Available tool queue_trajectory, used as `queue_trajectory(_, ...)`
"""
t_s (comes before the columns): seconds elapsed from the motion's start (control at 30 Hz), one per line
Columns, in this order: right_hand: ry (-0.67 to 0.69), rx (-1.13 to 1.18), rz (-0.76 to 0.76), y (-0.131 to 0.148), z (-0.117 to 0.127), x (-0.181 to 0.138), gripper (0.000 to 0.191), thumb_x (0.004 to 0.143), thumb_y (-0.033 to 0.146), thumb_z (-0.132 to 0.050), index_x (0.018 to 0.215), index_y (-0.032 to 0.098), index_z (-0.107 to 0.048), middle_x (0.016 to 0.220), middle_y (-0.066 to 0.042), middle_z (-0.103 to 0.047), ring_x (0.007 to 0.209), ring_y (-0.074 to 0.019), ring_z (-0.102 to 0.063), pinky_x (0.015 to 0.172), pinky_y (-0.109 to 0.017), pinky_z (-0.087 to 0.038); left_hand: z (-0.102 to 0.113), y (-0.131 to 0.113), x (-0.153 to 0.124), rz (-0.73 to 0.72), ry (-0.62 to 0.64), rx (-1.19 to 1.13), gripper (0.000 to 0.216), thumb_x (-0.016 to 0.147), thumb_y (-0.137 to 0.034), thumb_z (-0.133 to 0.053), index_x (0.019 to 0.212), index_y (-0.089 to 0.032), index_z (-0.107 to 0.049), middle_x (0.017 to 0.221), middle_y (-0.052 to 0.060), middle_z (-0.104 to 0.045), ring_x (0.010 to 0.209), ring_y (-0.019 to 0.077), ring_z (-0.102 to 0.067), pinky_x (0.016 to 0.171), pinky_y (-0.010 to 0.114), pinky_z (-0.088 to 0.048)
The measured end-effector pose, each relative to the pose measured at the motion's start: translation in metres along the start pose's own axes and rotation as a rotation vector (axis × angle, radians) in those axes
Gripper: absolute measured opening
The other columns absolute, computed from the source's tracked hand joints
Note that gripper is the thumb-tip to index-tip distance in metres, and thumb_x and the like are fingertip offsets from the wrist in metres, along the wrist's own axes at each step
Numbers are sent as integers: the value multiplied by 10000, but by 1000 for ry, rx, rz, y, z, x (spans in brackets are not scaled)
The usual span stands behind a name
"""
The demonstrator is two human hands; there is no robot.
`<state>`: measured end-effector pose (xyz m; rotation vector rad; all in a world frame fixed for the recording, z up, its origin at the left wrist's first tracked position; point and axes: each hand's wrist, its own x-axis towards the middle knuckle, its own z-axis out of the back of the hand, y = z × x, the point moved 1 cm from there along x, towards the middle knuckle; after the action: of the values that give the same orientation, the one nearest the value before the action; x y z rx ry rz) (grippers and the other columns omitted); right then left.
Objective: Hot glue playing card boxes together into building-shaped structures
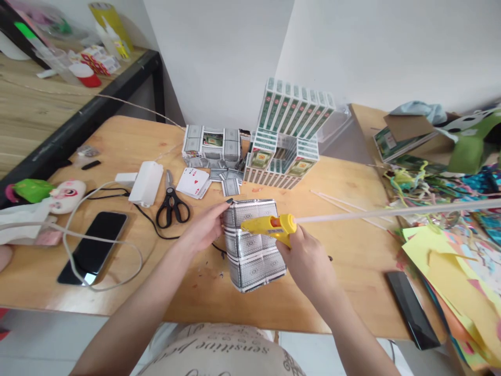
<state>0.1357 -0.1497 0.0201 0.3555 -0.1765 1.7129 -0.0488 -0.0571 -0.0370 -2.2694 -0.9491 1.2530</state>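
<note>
A block covered in grey-backed playing cards (252, 263) is tilted up in front of me over the table. My left hand (205, 227) grips its upper left edge, the thumb and fingers around the side. A yellow hot glue gun (270, 224) is in my right hand (309, 256), its nozzle over the block's upper left face. From the gun's back end a long translucent glue stick (391, 211) runs off to the right. Whether the nozzle touches the cards, I cannot tell.
Behind the block stand stacked green-and-white card boxes (282, 156) and another card-covered piece (211, 146). Black scissors (171, 203), loose playing cards (193, 183), a white adapter (146, 183) and a phone (96, 245) lie left. Coloured paper (450, 282) and a black phone (410, 308) lie right.
</note>
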Motion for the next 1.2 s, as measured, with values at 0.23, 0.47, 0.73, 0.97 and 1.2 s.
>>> queue_trajectory(0.23, 21, 40, -17, -1, -3, -4, 158, 838, 168, -345, 748, 195, -472, 555, -8, -531, 412, -144, -475, 399, -246, -288, 2, 1, 2, -2, 12, 3, 227, 882, -197, -472, 843, -119, -682, 581, 31, -664, 514, 133, -585, 517, 228, -436)
queue_trajectory(0.47, 119, 252, -490, -27, -9, -7, 176, 746, 361, -533, 712, 191, -558, 590, -10, -561, 477, -145, -512, 474, -248, -372, 6, 2, 5, -22, 33, 0, 214, 890, -225, -496, 922, -125, -682, 678, 47, -706, 571, 141, -617, 570, 240, -472)
queue_trajectory(0.73, 5, 348, -948, -111, -75, -15, 272, 624, 437, -609, 722, 184, -584, 574, -22, -549, 548, -201, -533, 515, -309, -404, 16, 6, 7, -59, 120, -10, 176, 847, -244, -589, 929, -130, -694, 764, 60, -727, 732, 169, -659, 704, 257, -498)
queue_trajectory(0.97, -188, 294, -957, -114, -116, -20, 383, 511, 399, -721, 817, 220, -578, 781, -42, -548, 760, -237, -513, 683, -399, -434, 16, 6, 8, -41, 40, -86, 154, 859, -227, -564, 837, -136, -685, 722, 49, -710, 648, 141, -631, 654, 241, -483)
queue_trajectory(1.2, -104, 840, -804, -72, -88, 1, 559, 709, 556, -603, 1108, 170, -534, 1094, -132, -579, 959, -239, -554, 819, -401, -451, 12, 7, 9, -71, 140, -101, 137, 823, -199, -596, 743, -129, -683, 661, 36, -691, 601, 125, -611, 621, 221, -472)
